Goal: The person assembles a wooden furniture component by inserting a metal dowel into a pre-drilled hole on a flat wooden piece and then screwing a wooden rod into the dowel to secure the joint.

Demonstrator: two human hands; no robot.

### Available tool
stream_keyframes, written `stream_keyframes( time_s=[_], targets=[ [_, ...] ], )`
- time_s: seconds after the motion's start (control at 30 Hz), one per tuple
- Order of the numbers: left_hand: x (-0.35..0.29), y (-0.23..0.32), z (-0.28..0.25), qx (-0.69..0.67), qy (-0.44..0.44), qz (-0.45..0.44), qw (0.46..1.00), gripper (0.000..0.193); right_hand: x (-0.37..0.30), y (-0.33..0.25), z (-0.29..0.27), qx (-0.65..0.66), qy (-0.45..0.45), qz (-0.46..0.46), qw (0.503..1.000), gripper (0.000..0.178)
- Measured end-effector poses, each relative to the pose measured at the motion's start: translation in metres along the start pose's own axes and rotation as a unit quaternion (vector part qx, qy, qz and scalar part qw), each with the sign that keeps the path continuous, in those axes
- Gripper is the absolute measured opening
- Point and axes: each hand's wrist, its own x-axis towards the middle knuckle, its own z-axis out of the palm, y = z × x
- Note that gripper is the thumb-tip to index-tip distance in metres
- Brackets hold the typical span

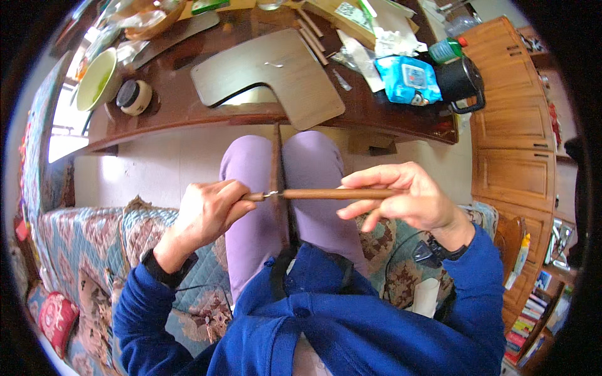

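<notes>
Over my lap, a slim brown wooden rod [332, 194] lies level between my two hands. My left hand [210, 210] is closed on a short wooden end piece [253, 197], most of it hidden in the fingers. A shiny, thin metal part [271, 193] bridges the small gap between that piece and the rod. My right hand [417, 197] grips the rod's other end between thumb and fingers, the lower fingers partly spread. Behind the rod, a long dark wooden strip [276, 160] runs between my knees toward the table edge.
On the dark table [182, 116] ahead lies a grey-brown board with a cutout [295, 75]. Wooden sticks [311, 42], a blue soft pack [407, 80] and a black mug [461, 84] are farther right. A black-lidded jar [133, 97] and green bowl [97, 81] stand left.
</notes>
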Motion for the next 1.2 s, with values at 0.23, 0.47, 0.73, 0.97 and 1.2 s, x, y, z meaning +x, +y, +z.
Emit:
stream_keyframes(
  time_s=[0.23, 0.47, 0.73, 0.97, 1.2],
  targets=[
    [-0.025, -0.014, 0.003, -0.037, 0.008, -0.038, 0.999, 0.022, 0.01, 0.029, 0.016, 0.038, -0.017, -0.069, 0.997, 0.04],
    [-0.04, -0.023, 0.002, 0.006, 0.009, -0.05, 0.999, 0.032, 0.038, 0.059, 0.032, -0.037, -0.02, -0.225, 0.973, 0.037],
    [-0.045, -0.025, 0.005, 0.021, 0.01, -0.059, 0.998, 0.044, 0.056, 0.065, 0.038, -0.12, 0.004, -0.353, 0.928, 0.04],
    [-0.046, -0.023, 0.004, 0.035, -0.026, -0.084, 0.995, 0.034, 0.055, 0.077, 0.041, -0.074, 0.051, -0.345, 0.934, 0.03],
    [-0.026, 0.001, -0.01, 0.039, -0.001, -0.058, 0.998, 0.019, 0.032, 0.046, 0.021, -0.279, 0.092, -0.342, 0.893, 0.018]
  ],
)
